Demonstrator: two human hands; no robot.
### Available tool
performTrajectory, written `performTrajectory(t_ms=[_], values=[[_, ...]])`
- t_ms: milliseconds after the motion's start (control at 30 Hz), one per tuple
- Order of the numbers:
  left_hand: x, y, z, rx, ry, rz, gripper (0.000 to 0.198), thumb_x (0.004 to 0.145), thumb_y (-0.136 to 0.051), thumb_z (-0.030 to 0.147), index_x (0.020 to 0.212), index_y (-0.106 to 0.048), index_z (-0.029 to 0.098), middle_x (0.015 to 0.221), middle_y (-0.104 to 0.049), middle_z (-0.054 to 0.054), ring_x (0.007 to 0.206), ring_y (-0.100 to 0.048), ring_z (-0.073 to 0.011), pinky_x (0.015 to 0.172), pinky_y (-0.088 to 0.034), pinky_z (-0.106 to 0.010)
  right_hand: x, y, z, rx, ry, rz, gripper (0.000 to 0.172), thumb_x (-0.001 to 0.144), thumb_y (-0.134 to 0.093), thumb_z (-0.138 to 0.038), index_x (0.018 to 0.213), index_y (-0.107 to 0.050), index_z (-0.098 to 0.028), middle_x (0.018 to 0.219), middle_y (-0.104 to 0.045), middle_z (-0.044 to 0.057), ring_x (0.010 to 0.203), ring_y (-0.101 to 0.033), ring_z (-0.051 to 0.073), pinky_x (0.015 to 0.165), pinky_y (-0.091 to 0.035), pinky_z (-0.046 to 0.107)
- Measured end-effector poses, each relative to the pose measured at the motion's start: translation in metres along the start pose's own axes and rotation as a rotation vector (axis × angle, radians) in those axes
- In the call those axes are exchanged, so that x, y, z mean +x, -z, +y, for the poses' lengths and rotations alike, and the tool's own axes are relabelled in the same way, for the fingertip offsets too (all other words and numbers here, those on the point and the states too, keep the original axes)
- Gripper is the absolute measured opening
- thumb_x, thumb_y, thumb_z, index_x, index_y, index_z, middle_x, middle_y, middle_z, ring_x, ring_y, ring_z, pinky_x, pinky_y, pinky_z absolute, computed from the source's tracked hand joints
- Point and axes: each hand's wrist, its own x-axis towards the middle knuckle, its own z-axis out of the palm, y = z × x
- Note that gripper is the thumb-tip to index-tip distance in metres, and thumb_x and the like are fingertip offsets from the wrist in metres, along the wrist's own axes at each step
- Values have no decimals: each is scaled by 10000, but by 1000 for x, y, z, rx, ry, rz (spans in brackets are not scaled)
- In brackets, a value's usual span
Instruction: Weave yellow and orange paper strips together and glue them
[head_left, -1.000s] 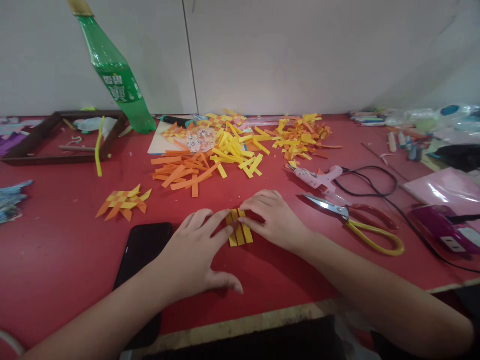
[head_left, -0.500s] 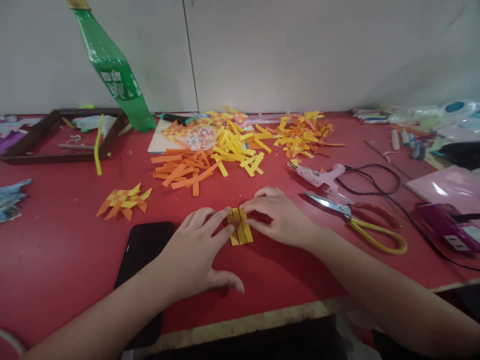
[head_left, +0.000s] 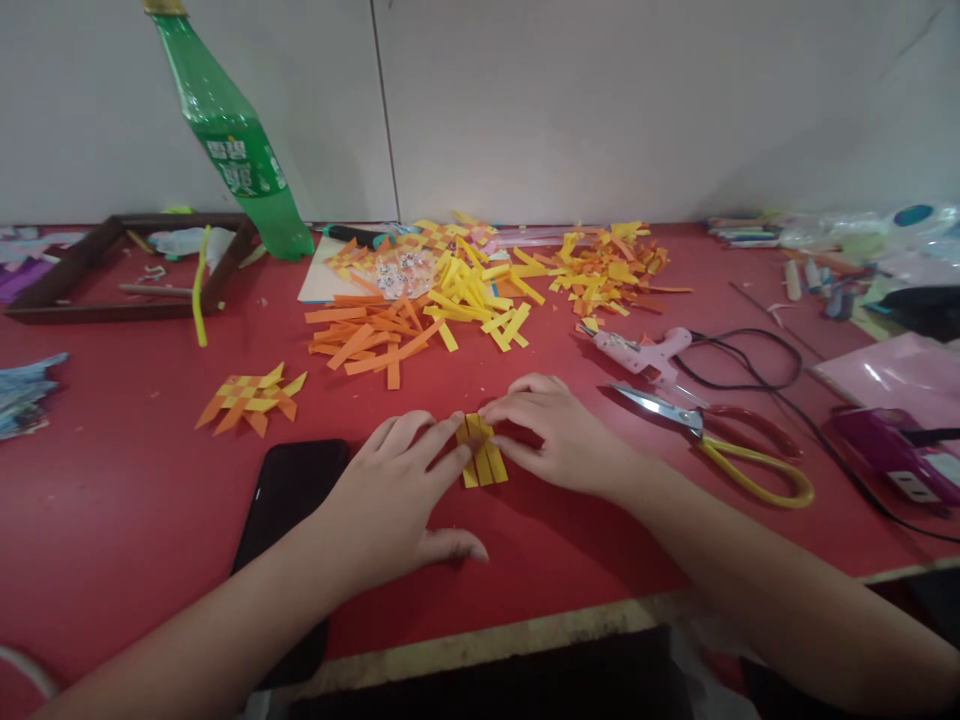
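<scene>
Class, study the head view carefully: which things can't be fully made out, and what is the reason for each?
All in the head view:
- Yellow strips: partly covered by the left hand and right hand.
- Phone: its middle is hidden by the left forearm.
- Bottle: cap cut off by the top edge; label too blurred to read surely.
- Blue pile: cut off by the left edge.

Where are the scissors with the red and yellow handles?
In the head view, the scissors lie on the red tabletop, to the right of the right hand and on the near side of the pink glue gun.
</scene>
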Motion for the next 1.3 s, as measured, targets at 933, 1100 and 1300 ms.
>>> performTrajectory(t_ms=[933,1100,1300], values=[[5,-1,-9,-57,-31,116,699,910,-407,637,1360,-483,107,1325,-531,-196,1196,-448,-374,978,-417,-559,74,12,16,-466,335,196,188,917,-484,-134,897,-663,-184,863,-691,61,904,-529,228,807,-372,373],[5,5,-11,-144,-87,134,471,944,-490,475,1295,-551,167,1266,-581,-139,1147,-474,-324,968,-430,-511,125,3,36,-477,385,297,232,914,-496,-116,1047,-674,-185,1132,-669,98,1000,-513,238,847,-362,387],[8,6,-12,-353,-56,248,259,941,-528,296,1149,-632,183,1068,-681,-79,984,-554,-236,906,-470,-403,132,7,41,-382,392,393,187,896,-521,-132,873,-694,-199,988,-715,55,936,-568,210,839,-403,377]])
